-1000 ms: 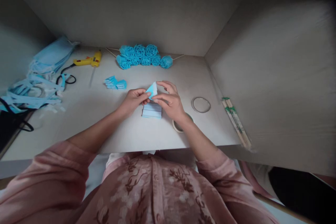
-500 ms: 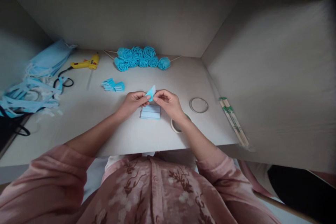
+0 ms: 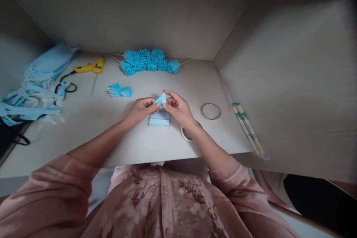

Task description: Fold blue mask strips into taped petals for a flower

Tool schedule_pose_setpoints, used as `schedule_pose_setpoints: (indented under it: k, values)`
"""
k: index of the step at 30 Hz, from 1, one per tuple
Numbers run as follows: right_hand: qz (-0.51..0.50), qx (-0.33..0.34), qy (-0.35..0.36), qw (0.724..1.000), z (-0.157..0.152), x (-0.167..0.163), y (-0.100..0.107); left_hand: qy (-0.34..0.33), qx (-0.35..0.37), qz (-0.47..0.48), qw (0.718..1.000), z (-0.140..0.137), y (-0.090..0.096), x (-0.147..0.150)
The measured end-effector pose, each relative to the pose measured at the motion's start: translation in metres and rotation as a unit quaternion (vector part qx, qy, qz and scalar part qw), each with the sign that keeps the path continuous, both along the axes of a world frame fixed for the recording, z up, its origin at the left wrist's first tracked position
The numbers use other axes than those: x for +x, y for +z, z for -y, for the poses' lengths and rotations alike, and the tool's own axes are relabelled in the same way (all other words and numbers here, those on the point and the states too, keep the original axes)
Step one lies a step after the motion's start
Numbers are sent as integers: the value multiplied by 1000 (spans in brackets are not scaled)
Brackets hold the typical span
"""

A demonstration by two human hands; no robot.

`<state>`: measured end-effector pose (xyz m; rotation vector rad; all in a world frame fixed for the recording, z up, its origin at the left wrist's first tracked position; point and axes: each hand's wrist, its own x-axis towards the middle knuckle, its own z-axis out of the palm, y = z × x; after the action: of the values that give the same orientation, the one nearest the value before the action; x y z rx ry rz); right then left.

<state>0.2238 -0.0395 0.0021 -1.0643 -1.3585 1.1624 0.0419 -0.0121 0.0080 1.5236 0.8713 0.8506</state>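
- Grey panels (image 3: pixel 134 11) enclose a pale table (image 3: pixel 69 134), seen from above by a person in a pink, flower-patterned shirt (image 3: pixel 164 200).
- At the centre, just above the tabletop, is a folded blue piece (image 3: pixel 158 101) with a whitish right edge.
- The left hand (image 3: pixel 143 108) pinches it between thumb and fingers.
- The right hand (image 3: pixel 179 107) has its thumb and fingers at the whitish edge; whether they grip it cannot be told.
- Below lies a pale blue pleated rectangle (image 3: pixel 158 120); near the right wrist, a partly hidden roll (image 3: pixel 183 135).
- Farther left sit small folded blue pieces (image 3: pixel 119 90).
- Blue fabric-like roses (image 3: pixel 150 61) line the back, right of a yellow glue gun (image 3: pixel 89 67).
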Motion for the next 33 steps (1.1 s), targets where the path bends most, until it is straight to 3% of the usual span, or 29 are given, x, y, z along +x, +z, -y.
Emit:
schedule_pose_setpoints:
  k: [10,17,26,33]
  values:
    - [-20,-3,12,1000,5,0,8,-31,-47,7,998,0,6,1]
    - [107,72,-52,990,8,-1,12,-54,-55,-15,997,2,8,2]
    - [285,260,-51,921,11,4,12,-64,-85,45,993,2,6,0]
    - [331,315,-44,888,8,8,9,-67,-111,74,989,1,6,0]
